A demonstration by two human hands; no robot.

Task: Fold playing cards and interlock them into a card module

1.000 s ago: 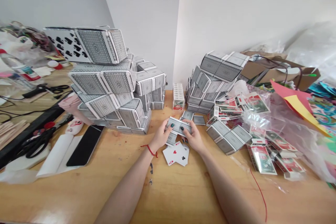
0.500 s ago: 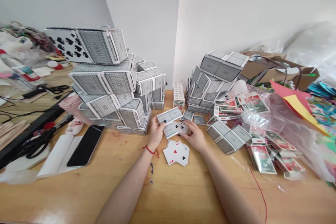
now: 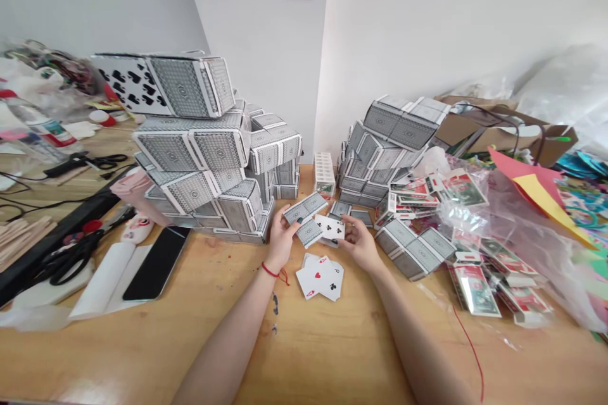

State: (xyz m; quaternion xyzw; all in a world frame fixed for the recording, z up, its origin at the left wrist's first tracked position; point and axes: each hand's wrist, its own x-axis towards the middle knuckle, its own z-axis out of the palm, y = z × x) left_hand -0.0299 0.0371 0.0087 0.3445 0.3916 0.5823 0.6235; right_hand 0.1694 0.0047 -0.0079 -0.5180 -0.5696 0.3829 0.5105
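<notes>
L hand (image 3: 280, 234): thumb on top, pinching grey-backed card piece (image 3: 304, 207) mid-view.
R hand (image 3: 358, 242): fingertips gripping clubs card (image 3: 330, 226) at its 3 o'clock edge; can't tell via head cam if it's joined to L piece.
Loose cards (image 3: 317, 277): 6 o'clock from piece, ace of hearts up.
Card-box towers: L tower (image 3: 221, 149) approx 10 o'clock, R tower (image 3: 403, 123) approx 2.
Card risk: I'd say uneven pull btwn hands could crease or split cards.
Tower risk: L tower's top box overhangs; elbow or wrist bump could topple it.
</notes>
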